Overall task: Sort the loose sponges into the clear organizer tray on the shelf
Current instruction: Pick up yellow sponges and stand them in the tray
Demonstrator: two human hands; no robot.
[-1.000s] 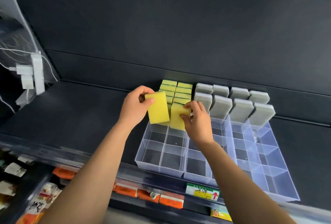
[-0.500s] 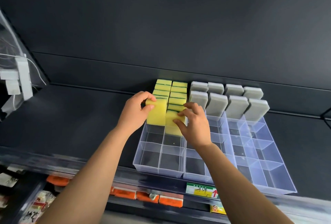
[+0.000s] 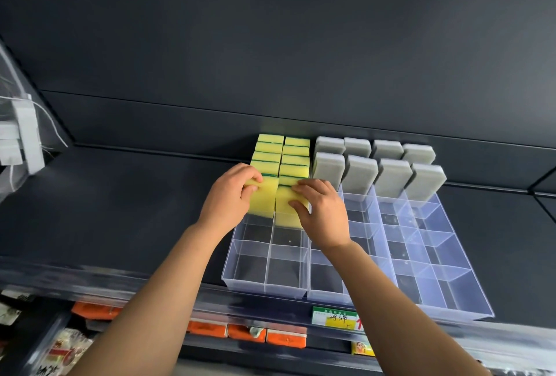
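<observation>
While both bare arms reach up onto the dark shelf [image 3: 126,195], the left hand [image 3: 228,195] has its fingers [image 3: 251,187] wrapped around a soft yellow sponge [image 3: 264,198], thumb on the near face, holding it upright at the back-left column of the clear organizer tray [image 3: 445,261]. Right alongside, touching it, a second yellow sponge [image 3: 285,210] stands on end in the next column, and the right hand [image 3: 322,213] pinches it, fingers curled over its top edge and front face. Both blocks are foamy and rectangular with a thin green scouring layer on the back. Behind them run two packed rows of the same yellow sponges [image 3: 282,154], edges up. To the right, eight grey sponges [image 3: 376,165] with rounded corners lean upright in two rows across the tray's back compartments. The tray is glossy transparent plastic, divided into square cells, the front ones bare. Matte dark panels form the shelf back. A yellow-and-green price tag [image 3: 337,317] sits on the shelf's front rail, with orange packets [image 3: 246,332] on the level below.
</observation>
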